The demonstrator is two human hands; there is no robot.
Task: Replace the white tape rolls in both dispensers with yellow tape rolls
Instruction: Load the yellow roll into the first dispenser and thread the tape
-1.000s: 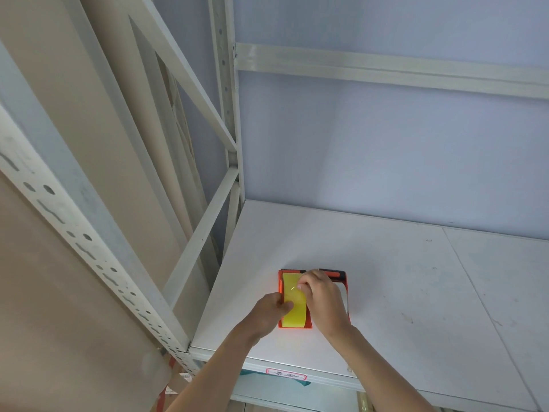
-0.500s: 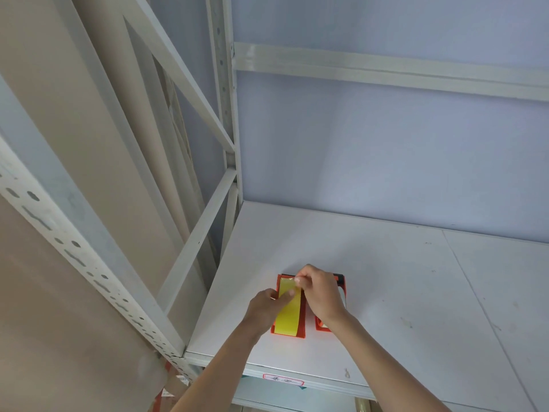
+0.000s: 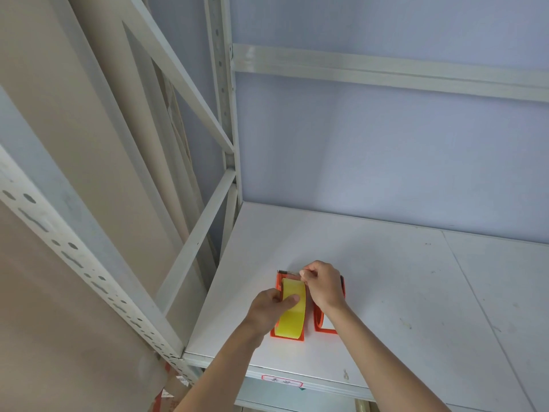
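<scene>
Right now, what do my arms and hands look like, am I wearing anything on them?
Both arms are bare up to the frame edge: no sleeves show. The left hand and the right hand have no gloves, and no watch, ring or bracelet is visible. The nails look short and unpainted. No markings show on either forearm.

yellow tape roll in left orange dispenser | right dispenser beside, on shelf

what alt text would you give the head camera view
Two bare hands work on an orange tape dispenser loaded with yellow tape on a white metal shelf: the left hand steadies the roll while the right hand pinches at its serrated cutter end. A second orange dispenser sits alongside, mostly hidden.
</scene>
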